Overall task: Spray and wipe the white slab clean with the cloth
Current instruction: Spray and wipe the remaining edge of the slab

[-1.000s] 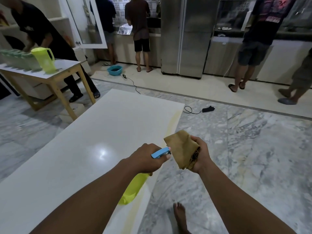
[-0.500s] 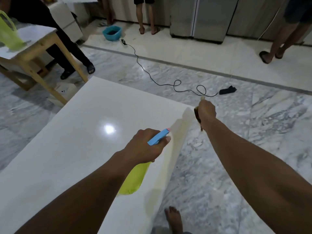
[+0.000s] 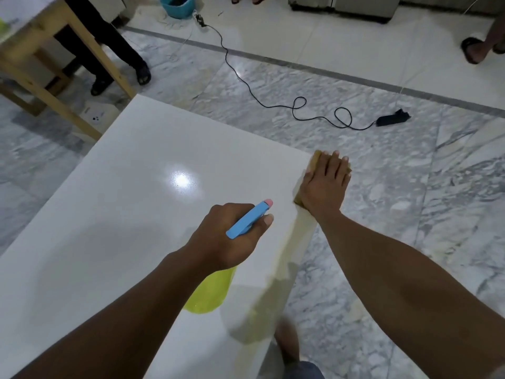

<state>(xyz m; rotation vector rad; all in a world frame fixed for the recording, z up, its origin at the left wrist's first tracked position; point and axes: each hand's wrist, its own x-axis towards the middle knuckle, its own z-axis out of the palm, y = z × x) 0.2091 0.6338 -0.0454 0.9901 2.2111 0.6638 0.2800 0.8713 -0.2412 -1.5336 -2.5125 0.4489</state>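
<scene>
Slab (image 3: 123,201) glossy white, marble floor (image 3: 410,214), R hand (image 3: 325,184) flat on cloth (image 3: 316,160), L hand (image 3: 226,239) gripping sprayer (image 3: 246,221)

Bystanders, a table and a trailing cord on the kitchen floor

A grey-veined marble floor (image 3: 451,214) met a band of cream tiles (image 3: 300,36) along a dark grey border strip (image 3: 355,76). A black cord (image 3: 247,87) ran from beside a blue basin (image 3: 177,5) on the cream tiles at the far edge, crossed the strip, looped twice on the marble and ended in a black plug block (image 3: 392,119). At the far left corner stood a wooden table (image 3: 114,75), with a person's dark-trousered legs (image 3: 109,39) and sandals (image 3: 143,73) behind its leg and a small white box (image 3: 95,117) on the marble beneath it. A sandalled foot (image 3: 474,51) stood at the far right, and a cabinet base (image 3: 341,4) lined the far edge.
</scene>
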